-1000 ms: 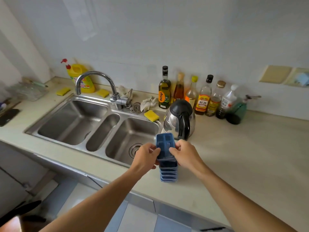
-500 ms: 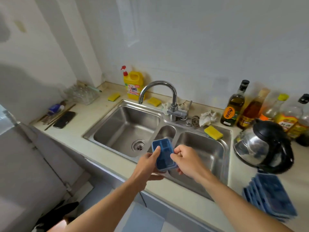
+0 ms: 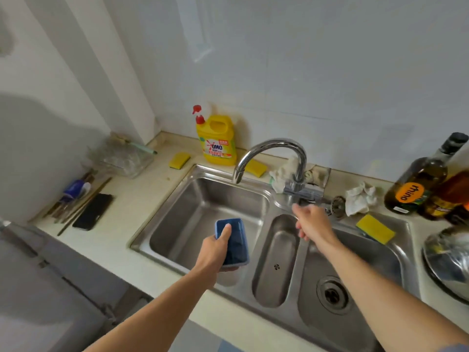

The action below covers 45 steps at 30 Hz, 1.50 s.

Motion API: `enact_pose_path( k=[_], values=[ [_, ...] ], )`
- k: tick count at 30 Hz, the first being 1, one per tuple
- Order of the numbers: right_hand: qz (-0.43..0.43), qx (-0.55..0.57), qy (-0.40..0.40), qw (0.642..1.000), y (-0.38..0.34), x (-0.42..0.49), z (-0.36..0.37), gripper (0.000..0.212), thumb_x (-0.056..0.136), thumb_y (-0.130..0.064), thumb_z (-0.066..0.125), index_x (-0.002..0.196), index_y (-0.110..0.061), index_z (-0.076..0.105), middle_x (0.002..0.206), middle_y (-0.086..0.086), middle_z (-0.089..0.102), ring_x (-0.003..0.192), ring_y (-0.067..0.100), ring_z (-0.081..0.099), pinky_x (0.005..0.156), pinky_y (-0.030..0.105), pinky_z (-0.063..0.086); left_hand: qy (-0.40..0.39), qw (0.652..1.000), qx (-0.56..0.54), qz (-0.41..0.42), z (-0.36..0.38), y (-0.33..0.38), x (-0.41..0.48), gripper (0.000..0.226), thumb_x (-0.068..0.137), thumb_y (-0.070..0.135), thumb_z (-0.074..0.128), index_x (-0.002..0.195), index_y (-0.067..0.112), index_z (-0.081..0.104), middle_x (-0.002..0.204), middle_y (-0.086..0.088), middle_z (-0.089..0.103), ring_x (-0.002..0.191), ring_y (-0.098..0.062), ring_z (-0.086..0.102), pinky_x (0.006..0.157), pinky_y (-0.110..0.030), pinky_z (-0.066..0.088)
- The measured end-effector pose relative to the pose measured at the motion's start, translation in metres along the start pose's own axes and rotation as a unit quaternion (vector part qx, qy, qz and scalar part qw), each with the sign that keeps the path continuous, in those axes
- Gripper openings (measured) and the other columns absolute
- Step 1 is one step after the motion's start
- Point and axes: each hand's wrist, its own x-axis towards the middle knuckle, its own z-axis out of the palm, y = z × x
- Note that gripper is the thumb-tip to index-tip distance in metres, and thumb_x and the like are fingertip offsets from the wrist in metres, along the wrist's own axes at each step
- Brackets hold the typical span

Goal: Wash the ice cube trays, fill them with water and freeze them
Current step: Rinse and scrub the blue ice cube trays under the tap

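Your left hand (image 3: pixel 212 254) grips blue ice cube tray (image 3: pixel 236 250), thumb on top, above left sink basin (image 3: pixel 193 199). Your right hand (image 3: pixel 313 224) empty, fingers loose, near faucet (image 3: pixel 276 144) base, right of tray.

Pale, glossy wall tiles (image 3: pixel 317 59) rise behind a beige surface (image 3: pixel 119 217), with a white pillar (image 3: pixel 109 72) jutting out at the left corner. Grey cabinet fronts (image 3: pixel 83 270) stand below, above pale floor tiles (image 3: pixel 200 336). Soft, even light fills the room.
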Motion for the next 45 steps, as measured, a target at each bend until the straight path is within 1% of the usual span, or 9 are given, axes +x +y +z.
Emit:
enact_pose_path(
  k=[4,8,12,18,25,32,36,40,45],
  values=[
    [0.055,-0.059,0.11,0.991,0.01,0.093,-0.025,0.059,0.101,-0.047,0.047,0.09,0.007,0.069,0.078,0.022,0.073,0.061,0.032,0.069,0.067,0.039,0.056,-0.003,1.0,0.023,-0.016,-0.002,0.015,0.057,0.046,0.097,0.051,0.059,0.112,0.008,0.064,0.101,-0.017,0.074,0.082,-0.032,0.076,0.062,-0.042,0.062],
    [0.106,-0.104,0.115,0.982,0.014,0.146,-0.032,0.076,0.099,-0.066,0.039,0.099,0.003,0.068,0.087,0.02,0.074,0.063,0.032,0.07,0.051,0.029,0.049,0.001,0.999,0.002,-0.032,0.003,0.025,0.09,0.042,0.096,0.05,0.061,0.107,0.01,0.065,0.093,-0.016,0.075,0.074,-0.03,0.076,0.062,-0.044,0.063],
    [0.128,-0.176,0.089,0.972,0.024,0.174,-0.03,0.063,0.104,-0.054,0.037,0.096,-0.001,0.069,0.087,0.016,0.073,0.075,0.034,0.072,0.078,0.044,0.061,-0.016,0.999,0.004,-0.047,0.007,0.035,0.113,0.043,0.097,0.052,0.06,0.108,0.01,0.063,0.096,-0.017,0.075,0.077,-0.031,0.076,0.06,-0.041,0.062],
    [0.095,-0.259,0.12,0.954,0.035,0.181,-0.018,0.043,0.108,-0.018,0.032,0.116,0.006,0.068,0.115,0.029,0.068,0.108,0.044,0.064,0.083,0.043,0.049,-0.046,0.997,0.027,-0.05,0.01,0.047,0.146,0.043,0.097,0.053,0.059,0.11,0.012,0.061,0.099,-0.016,0.073,0.081,-0.03,0.075,0.06,-0.039,0.062],
    [0.151,-0.196,0.142,0.958,0.031,0.175,-0.016,0.055,0.108,-0.039,0.032,0.108,0.002,0.069,0.11,0.026,0.07,0.102,0.042,0.066,0.091,0.049,0.055,-0.071,0.993,0.044,-0.08,0.013,0.06,0.177,0.043,0.094,0.055,0.062,0.104,0.013,0.061,0.101,-0.016,0.073,0.082,-0.033,0.075,0.057,-0.039,0.06],
    [0.144,-0.166,0.247,0.944,0.005,0.121,0.007,0.059,0.102,-0.059,0.04,0.121,-0.007,0.061,0.112,0.014,0.071,0.104,0.037,0.068,0.081,0.04,0.048,-0.137,0.985,0.044,-0.101,0.011,0.069,0.195,0.049,0.091,0.055,0.065,0.113,0.01,0.065,0.109,-0.014,0.073,0.101,-0.033,0.072,0.097,-0.05,0.056],
    [0.061,-0.132,0.091,0.985,-0.028,0.076,0.074,0.037,0.099,-0.053,0.048,0.099,-0.017,0.06,0.091,-0.001,0.067,0.086,0.026,0.067,0.075,0.038,0.054,-0.176,0.978,0.035,-0.102,0.013,0.079,0.199,0.034,0.096,0.047,0.063,0.106,0.015,0.066,0.1,-0.009,0.074,0.089,-0.028,0.073,0.079,-0.044,0.062],
    [0.028,-0.104,-0.077,0.991,-0.058,0.048,0.14,0.052,0.087,-0.056,0.064,0.128,-0.026,0.053,0.108,-0.01,0.06,0.102,0.014,0.061,0.076,0.028,0.047,-0.216,0.968,0.001,-0.126,0.015,0.087,0.194,0.043,0.095,0.047,0.063,0.114,0.009,0.066,0.098,-0.014,0.078,0.08,-0.027,0.077,0.062,-0.04,0.062],
    [0.059,-0.078,-0.062,0.993,-0.071,0.048,0.159,0.058,0.085,-0.045,0.074,0.135,-0.022,0.055,0.127,-0.001,0.064,0.114,0.018,0.062,0.094,0.034,0.051,-0.275,0.949,-0.011,-0.151,0.007,0.088,0.198,0.081,0.093,0.079,0.03,0.123,0.013,0.068,0.115,-0.015,0.075,0.104,-0.029,0.073,0.084,-0.045,0.059]
  ],
)
